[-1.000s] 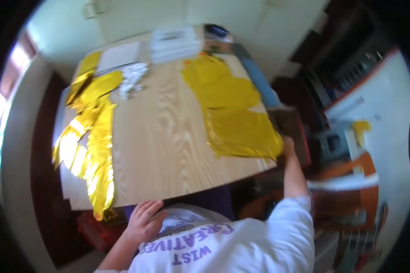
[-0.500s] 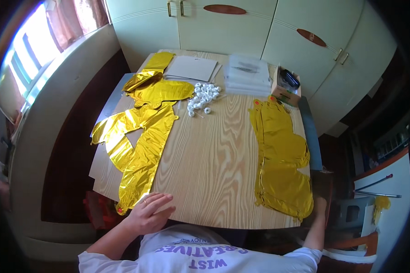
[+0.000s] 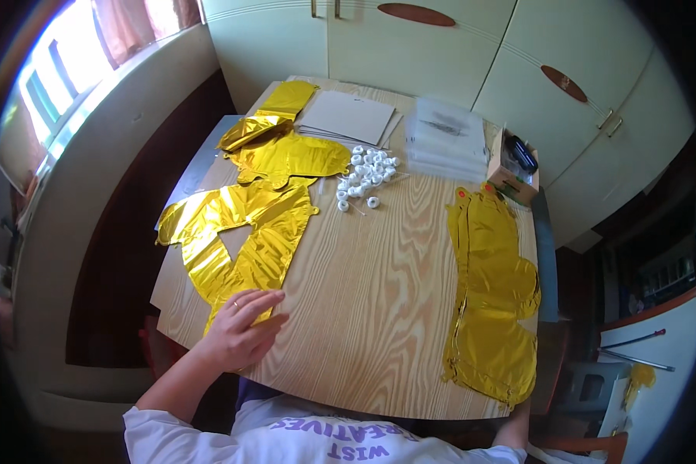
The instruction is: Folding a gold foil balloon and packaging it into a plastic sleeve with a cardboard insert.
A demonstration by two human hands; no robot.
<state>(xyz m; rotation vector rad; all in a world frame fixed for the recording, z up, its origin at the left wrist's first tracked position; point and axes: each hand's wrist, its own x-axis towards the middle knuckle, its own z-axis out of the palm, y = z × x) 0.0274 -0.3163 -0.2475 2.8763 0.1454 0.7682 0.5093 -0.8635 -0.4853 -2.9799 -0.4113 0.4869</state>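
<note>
My left hand (image 3: 247,331) hovers at the table's near left edge, fingers stretched out and slightly apart, with nothing in it. Below and behind it lies a flat, deflated gold foil balloon (image 3: 267,240) with a gap in its middle; the hand covers part of its lower end, and I cannot tell whether they touch. Of my right arm only the forearm (image 3: 516,427) shows, at the near right corner; the hand itself is hidden. Close to that corner, flat gold foil balloons (image 3: 491,301) are stacked along the table's right side.
More gold foil (image 3: 290,155) lies folded at the far left of the wooden table (image 3: 363,309). Near the back are small white rolls of string (image 3: 373,170), a stack of grey-white sheets (image 3: 348,116), clear plastic bags (image 3: 445,143) and an open box (image 3: 514,174) with a black object.
The view has shifted, so the table sits further right. My left hand has moved forward over the balloon's lower end. My right hand, seen beside the table's right edge before, has dropped from sight.
</note>
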